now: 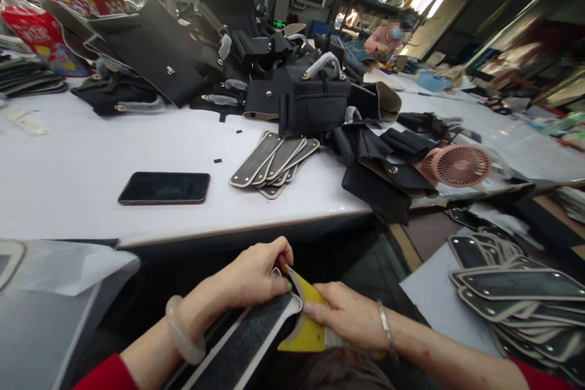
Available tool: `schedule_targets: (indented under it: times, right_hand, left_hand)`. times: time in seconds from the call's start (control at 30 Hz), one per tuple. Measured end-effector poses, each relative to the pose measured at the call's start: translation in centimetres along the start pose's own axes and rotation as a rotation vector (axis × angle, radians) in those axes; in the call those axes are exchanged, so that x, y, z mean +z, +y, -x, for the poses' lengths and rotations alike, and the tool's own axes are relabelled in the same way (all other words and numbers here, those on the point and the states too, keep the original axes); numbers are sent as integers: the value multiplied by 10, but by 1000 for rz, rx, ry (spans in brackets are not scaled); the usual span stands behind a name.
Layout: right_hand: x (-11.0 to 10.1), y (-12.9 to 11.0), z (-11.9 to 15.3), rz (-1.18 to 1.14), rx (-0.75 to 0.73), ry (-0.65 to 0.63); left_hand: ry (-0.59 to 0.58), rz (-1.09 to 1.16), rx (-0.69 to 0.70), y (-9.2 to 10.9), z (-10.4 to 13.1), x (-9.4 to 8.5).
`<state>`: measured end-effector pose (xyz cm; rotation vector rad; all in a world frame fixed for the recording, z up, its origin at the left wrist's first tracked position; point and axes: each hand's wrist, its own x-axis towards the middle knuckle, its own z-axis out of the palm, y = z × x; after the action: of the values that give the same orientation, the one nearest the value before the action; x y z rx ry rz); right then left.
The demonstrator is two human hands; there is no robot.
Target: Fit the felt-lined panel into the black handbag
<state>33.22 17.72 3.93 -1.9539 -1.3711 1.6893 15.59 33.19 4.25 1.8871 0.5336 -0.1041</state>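
Observation:
My left hand (253,274) pinches the rounded end of a long black panel with a pale border (242,344) that lies across my lap. My right hand (350,317) presses a yellow scraper-like card (309,317) against that same end, fingers flat on the card. A fanned stack of similar panels (273,161) rests on the white table (91,152) ahead. More such panels (516,289) are piled at my right.
A black phone (164,187) lies on the table. Black handbags and bag parts (313,94) are heaped at the back. A pink small fan (459,166) sits at the right. Another person (388,36) works far off. Clear plastic sheet (68,271) at left.

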Motion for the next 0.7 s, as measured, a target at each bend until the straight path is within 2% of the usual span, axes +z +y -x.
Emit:
schedule_targets:
  times: [0.1, 0.27, 0.47, 0.7]
  right_hand:
    - [-2, -3, 0, -14, 6, -44]
    - [-2, -12, 0, -28, 96, -77]
    - [7, -17, 2, -226, 212, -141]
    - [22, -7, 0, -354, 155, -101]
  left_hand:
    - [3, -32, 19, -1, 1, -1]
    - [6, -48, 48, -6, 1, -1]
    - [5, -43, 64, -9, 2, -1]
    - [12, -49, 85, -11, 0, -2]
